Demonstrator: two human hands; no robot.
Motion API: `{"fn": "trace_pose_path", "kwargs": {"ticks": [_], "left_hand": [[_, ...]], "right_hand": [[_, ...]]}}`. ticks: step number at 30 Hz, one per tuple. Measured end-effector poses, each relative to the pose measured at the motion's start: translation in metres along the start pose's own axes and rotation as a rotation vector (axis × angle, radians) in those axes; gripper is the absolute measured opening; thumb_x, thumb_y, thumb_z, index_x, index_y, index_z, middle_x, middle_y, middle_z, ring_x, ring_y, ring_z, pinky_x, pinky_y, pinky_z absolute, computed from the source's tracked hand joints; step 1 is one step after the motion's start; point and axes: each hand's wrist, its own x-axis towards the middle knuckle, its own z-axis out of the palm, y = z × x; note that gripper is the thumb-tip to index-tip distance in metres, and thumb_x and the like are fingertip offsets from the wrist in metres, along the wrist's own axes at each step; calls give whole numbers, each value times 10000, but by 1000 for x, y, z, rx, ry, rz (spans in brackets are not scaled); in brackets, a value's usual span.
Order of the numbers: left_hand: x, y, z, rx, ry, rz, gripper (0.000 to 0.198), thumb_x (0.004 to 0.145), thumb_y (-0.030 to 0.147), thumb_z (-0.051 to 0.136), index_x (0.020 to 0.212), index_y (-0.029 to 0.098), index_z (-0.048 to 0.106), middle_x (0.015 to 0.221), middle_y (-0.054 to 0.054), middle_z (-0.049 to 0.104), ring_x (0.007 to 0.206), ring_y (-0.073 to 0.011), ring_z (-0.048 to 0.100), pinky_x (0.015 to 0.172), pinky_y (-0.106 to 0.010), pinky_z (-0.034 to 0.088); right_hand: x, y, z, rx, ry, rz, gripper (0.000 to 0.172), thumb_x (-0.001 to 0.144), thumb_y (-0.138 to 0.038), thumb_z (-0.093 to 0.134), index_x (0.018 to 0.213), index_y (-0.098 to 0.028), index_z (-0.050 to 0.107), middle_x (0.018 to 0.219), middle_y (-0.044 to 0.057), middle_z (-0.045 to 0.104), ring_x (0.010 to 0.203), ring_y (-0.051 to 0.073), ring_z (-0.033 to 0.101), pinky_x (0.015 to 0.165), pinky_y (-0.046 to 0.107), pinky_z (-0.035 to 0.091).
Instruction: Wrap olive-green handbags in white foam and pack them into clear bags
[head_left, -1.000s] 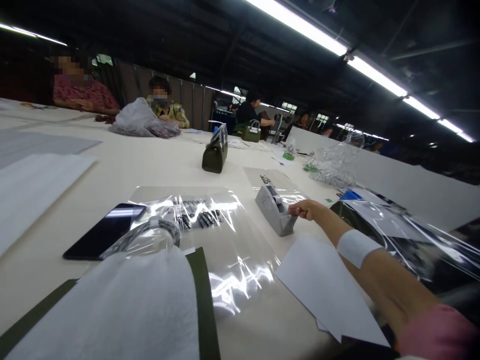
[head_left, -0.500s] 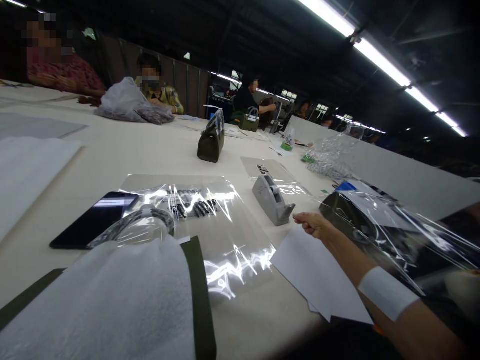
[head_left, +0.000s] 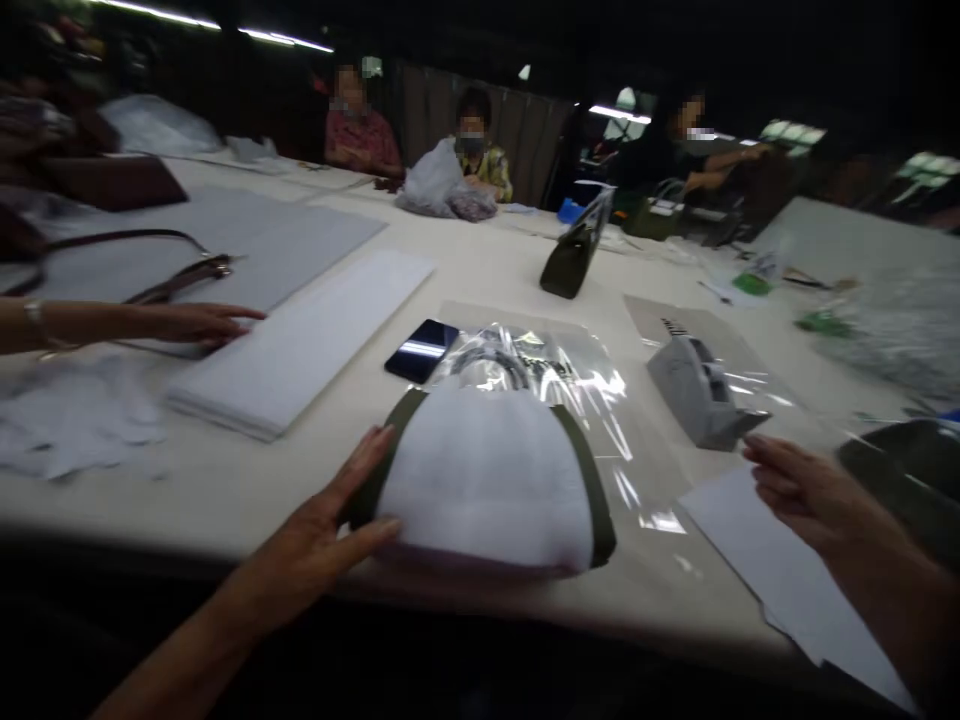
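An olive-green bag (head_left: 583, 470) lies flat at the near table edge, most of it covered by white wrapping tissue (head_left: 487, 480). My left hand (head_left: 324, 535) rests against its left side with fingers stretched out. My right hand (head_left: 802, 490) hovers open over a white paper sheet (head_left: 772, 565), just in front of a grey tape dispenser (head_left: 697, 390). A clear plastic bag (head_left: 555, 365) holding a dark strap lies behind the green bag.
A black phone (head_left: 421, 350) lies beside the plastic. A stack of white sheets (head_left: 307, 340) sits left, with another person's hand (head_left: 191, 322) on a brown-strapped bag. A small upright green bag (head_left: 570, 260) stands farther back. Several people sit along the far side.
The view has swung left and down. My right hand has pulled back from the tape dispenser and opened. My left hand has come into view against the wrapped bag.
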Motion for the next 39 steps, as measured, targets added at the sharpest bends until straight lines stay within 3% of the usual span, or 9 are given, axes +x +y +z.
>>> {"fn": "trace_pose_path", "kwargs": {"ticks": [3, 7, 10, 13, 19, 25, 33, 36, 39], "left_hand": [[-8, -16, -6, -54, -48, 28, 750, 773, 418, 575, 1384, 311, 152, 1474, 13, 127, 1341, -239, 130, 1083, -421, 140], [-9, -27, 3, -117, 5, 214, 728, 808, 332, 550, 1390, 308, 112, 1483, 0, 63, 1349, -231, 65, 1086, -439, 93], [-11, -32, 10, -143, 48, 309, 714, 829, 280, 524, 1391, 310, 84, 1484, -3, 54, 1352, -213, 48, 1094, -436, 57], [-12, -37, 14, -160, 71, 374, 688, 844, 248, 505, 1386, 329, 89, 1485, 6, 38, 1351, -198, 38, 1102, -417, 63], [-13, -40, 13, -230, 20, 412, 511, 862, 219, 474, 1329, 337, 302, 1483, 39, -14, 1347, -197, 7, 1109, -380, 89], [-13, -35, 9, -186, -29, 389, 279, 868, 222, 448, 1100, 287, 588, 1472, 99, -83, 1353, -230, 71, 1108, -341, 181], [-13, -34, 8, -158, -14, 377, 266, 847, 218, 470, 1063, 262, 618, 1478, 77, -70, 1332, -237, 197, 1078, -299, 270], [-14, -34, 9, -136, 5, 387, 257, 845, 211, 469, 1040, 246, 633, 1481, 68, -43, 1346, -243, 136, 1089, -318, 237], [-15, -34, 10, -126, 32, 404, 251, 841, 202, 467, 1016, 234, 644, 1483, 55, -29, 1349, -234, 122, 1091, -314, 220]], "right_hand": [[-82, -12, 46, 29, -248, 6, 304, 589, -330, 750, 849, -215, 641, 839, 34, 625, 311, -39, 237, 263, 131, 249], [-198, -9, 123, 21, -752, 203, 316, 630, -397, 724, 890, -226, 665, 832, 72, 649, 289, -37, 263, 289, 147, 195], [-241, 5, 168, 40, -936, 286, 346, 690, -429, 672, 954, -206, 662, 688, 61, 638, 315, -4, 332, 315, 142, 188], [-251, 15, 190, 44, -914, 321, 363, 715, -420, 655, 986, -179, 653, 524, 29, 583, 331, 20, 355, 318, 127, 176], [-252, 24, 198, 33, -799, 378, 383, 705, -436, 662, 962, -153, 655, 522, 19, 576, 310, 2, 325, 316, 120, 192], [-253, 27, 207, 61, -702, 409, 379, 684, -444, 675, 914, -144, 660, 850, 89, 645, 344, -2, 370, 294, 127, 238], [-272, 51, 202, 142, -579, 280, 448, 701, -425, 666, 1084, -213, 572, 803, 54, 633, 433, 55, 444, 358, 157, 302], [-275, 64, 199, 151, -591, 251, 353, 721, -423, 652, 990, -196, 617, 606, 7, 574, 455, 65, 445, 400, 158, 315], [-274, 71, 199, 184, -610, 328, 342, 734, -421, 644, 954, -159, 644, 526, -3, 528, 465, 61, 448, 436, 156, 323]]}}
